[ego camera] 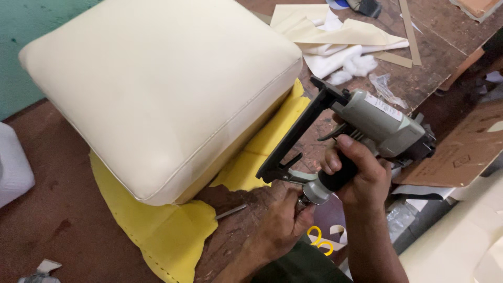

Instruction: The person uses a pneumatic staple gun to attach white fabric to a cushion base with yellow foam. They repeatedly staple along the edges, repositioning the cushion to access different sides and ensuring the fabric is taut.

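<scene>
Head view: right hand (356,170) fingers wrap grey metal staple gun (367,123); left hand (285,222) fingers pinch its round base fitting.

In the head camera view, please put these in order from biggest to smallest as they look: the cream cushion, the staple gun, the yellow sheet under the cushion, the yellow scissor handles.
1. cream cushion
2. yellow sheet, partly hidden under the cushion, so its full size is unsure
3. staple gun, nearer the camera, so it may look bigger
4. yellow scissor handles
</scene>
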